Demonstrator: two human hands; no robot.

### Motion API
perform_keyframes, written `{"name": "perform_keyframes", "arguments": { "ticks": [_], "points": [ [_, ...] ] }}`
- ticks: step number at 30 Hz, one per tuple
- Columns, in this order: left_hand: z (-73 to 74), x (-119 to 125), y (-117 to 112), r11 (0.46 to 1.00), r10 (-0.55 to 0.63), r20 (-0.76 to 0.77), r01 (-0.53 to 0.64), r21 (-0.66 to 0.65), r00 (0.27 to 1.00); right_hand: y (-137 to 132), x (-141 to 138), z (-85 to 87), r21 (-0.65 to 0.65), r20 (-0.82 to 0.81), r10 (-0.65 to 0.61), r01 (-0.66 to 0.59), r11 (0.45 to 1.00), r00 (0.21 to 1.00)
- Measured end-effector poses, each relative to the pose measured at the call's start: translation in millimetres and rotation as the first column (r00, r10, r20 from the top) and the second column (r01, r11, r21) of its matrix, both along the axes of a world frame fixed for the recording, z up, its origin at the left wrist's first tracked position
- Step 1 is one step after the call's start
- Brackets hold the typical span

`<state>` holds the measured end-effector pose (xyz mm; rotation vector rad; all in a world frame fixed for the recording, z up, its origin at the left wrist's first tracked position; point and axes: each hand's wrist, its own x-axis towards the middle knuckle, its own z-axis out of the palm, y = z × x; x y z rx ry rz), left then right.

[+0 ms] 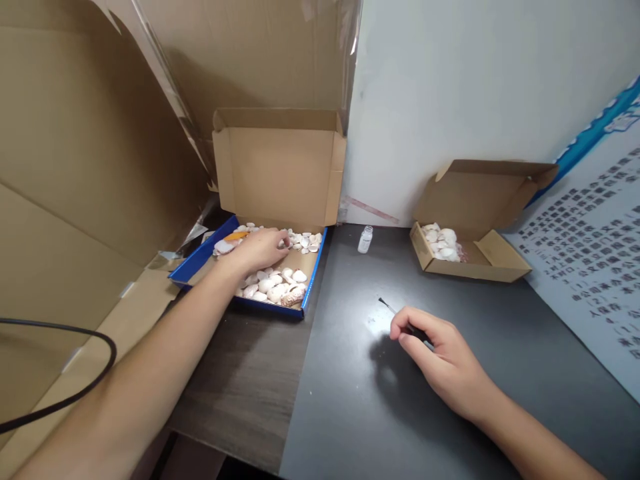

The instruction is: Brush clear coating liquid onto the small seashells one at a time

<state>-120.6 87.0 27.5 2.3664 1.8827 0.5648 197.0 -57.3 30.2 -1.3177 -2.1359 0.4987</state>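
Note:
My left hand (263, 250) reaches into a blue-sided cardboard box (314, 270) of seashells, above the small white shells (306, 241) at the back. Its fingers curl inward with the tips close together; whatever is between them is hidden. Larger pale shells (274, 285) lie along the box's front, and an orange piece (236, 236) shows left of the hand. Over the dark tabletop, my right hand (443, 357) is closed around a thin brush (388, 305), its dark bristles pointing up and left.
A small clear glass bottle (365, 240) stands upright at the back. To its right, an open brown box (475, 269) holds white shells (442, 241). Cardboard panels (280, 60) rise behind and left. A black cable (107, 347) loops at the left edge. A printed sheet (590, 260) is at right.

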Motion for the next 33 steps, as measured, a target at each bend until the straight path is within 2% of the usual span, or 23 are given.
{"name": "perform_keyframes", "arguments": {
  "ticks": [6,10,12,14,16,17,20,23,25,28,30,33],
  "points": [
    [-0.2,5,-1,0.995,0.04,0.047,-0.044,0.093,0.998,-1,-1,0.1,0.016,0.004,0.025,-0.025,1.0,1.0],
    [8.9,5,-15,0.994,0.055,0.201,-0.072,0.078,0.978,-3,-2,0.8,0.026,-0.003,0.037,-0.037,0.999,0.999],
    [14.9,10,-25,0.999,-0.002,0.327,-0.013,0.043,0.945,-4,-3,0.5,0.024,-0.002,0.045,-0.045,0.999,0.999],
    [19.4,19,-36,0.987,-0.1,0.64,0.159,-0.035,0.762,-4,-3,0.1,0.015,-0.002,0.045,-0.045,0.999,0.999],
    [21.4,30,-44,0.944,-0.134,0.801,0.322,-0.077,0.584,-3,-3,-0.1,0.002,-0.007,0.04,-0.04,0.999,0.999],
    [21.5,35,-47,0.919,-0.134,0.843,0.383,-0.091,0.521,-2,-3,-0.1,-0.002,-0.013,0.038,-0.038,0.999,0.999],
    [20.3,41,-50,0.889,-0.105,0.897,0.445,-0.11,0.43,-1,-3,0.4,-0.013,-0.027,0.038,-0.038,0.999,0.999],
    [20.1,35,-47,0.904,-0.07,0.918,0.413,-0.107,0.39,-2,-3,0.5,-0.024,-0.028,0.047,-0.048,0.999,0.999],
    [20.1,30,-45,0.913,-0.081,0.918,0.398,-0.088,0.387,-3,-3,0.2,-0.036,-0.022,0.049,-0.05,0.998,0.999],
    [17.6,26,-42,0.912,-0.143,0.886,0.407,-0.056,0.44,-3,-4,-0.2,-0.052,-0.021,0.053,-0.054,0.997,0.998],
    [14.2,27,-39,0.934,-0.184,0.825,0.358,-0.023,0.535,-3,-4,0.0,-0.062,-0.022,0.049,-0.05,0.997,0.999],
    [9.8,34,-38,0.964,-0.261,0.619,0.233,0.128,0.741,-1,-3,1.4,-0.053,-0.031,-0.011,0.009,0.999,0.999]
  ]
}}
